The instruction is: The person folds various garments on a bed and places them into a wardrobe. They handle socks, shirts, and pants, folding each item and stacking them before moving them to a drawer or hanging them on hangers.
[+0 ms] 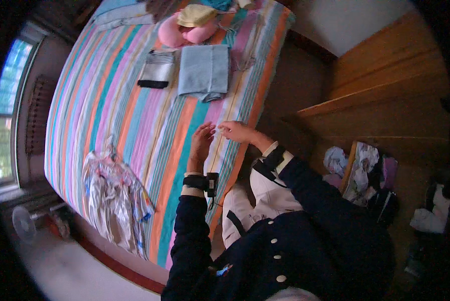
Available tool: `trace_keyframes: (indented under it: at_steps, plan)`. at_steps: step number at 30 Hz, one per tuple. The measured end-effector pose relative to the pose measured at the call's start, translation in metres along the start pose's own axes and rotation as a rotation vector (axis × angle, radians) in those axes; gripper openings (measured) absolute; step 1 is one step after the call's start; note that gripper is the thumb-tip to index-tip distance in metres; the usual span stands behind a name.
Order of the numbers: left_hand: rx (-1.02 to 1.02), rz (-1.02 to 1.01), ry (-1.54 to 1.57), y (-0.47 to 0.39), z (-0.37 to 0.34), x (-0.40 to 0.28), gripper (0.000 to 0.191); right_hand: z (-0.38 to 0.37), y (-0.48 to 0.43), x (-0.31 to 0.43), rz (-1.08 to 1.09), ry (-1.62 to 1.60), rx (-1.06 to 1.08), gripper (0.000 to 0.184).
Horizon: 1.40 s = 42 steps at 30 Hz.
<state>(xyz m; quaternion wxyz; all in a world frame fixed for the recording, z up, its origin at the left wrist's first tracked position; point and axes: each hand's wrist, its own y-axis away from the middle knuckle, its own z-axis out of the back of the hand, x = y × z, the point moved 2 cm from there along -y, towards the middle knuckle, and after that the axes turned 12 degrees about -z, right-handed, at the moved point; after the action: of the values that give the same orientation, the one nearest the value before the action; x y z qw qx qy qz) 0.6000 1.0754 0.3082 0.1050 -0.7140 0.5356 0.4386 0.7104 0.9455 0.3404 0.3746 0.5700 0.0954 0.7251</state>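
Over the near edge of the striped bedspread (149,131), my two hands face each other a short gap apart. My left hand (202,140) has its fingers loosely bent, and nothing shows in it. My right hand (237,131) points leftward with curled fingers; I see no object there either. Just beyond them lies a folded grey-blue cloth item (204,71), laid flat. Beside it on the left is a folded white and grey garment (157,69) with a black band. A crumpled pale garment (112,195) with coloured patches lies at the lower left of the bed.
A pink neck pillow (170,34) with a yellow cloth item (196,15) on it sits farther up the bed. Folded bedding (123,17) is at the far end. On the right, an open wooden cabinet (379,109) holds clothes (364,165). A window (12,109) is at the left.
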Motion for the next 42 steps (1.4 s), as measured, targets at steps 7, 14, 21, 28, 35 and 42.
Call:
trace_keyframes:
  at_steps: [7,14,21,28,35,42]
  plan:
    - [-0.358,0.034,0.251,-0.108,0.056,0.068,0.031,0.046,-0.074,-0.051,-0.152,-0.186,-0.047,0.029]
    - [-0.420,0.038,0.420,-0.219,0.072,0.112,0.053,0.107,-0.180,-0.098,-0.288,-0.475,-0.151,0.064]
    - [-0.402,0.028,0.416,-0.243,0.056,0.113,0.059,0.101,-0.247,-0.106,-0.525,-0.432,-0.321,0.077]
    - [-0.583,0.093,0.274,-0.242,0.027,0.084,0.039,0.098,-0.233,-0.091,-0.328,-0.924,-0.001,0.039]
    - [-0.325,0.061,0.118,-0.144,0.004,0.029,0.049,0.113,-0.154,-0.080,0.214,-0.962,-0.166,0.045]
    - [-0.154,0.300,0.087,-0.043,0.011,0.036,0.052,0.061,0.011,-0.107,0.225,-0.728,-0.293,0.055]
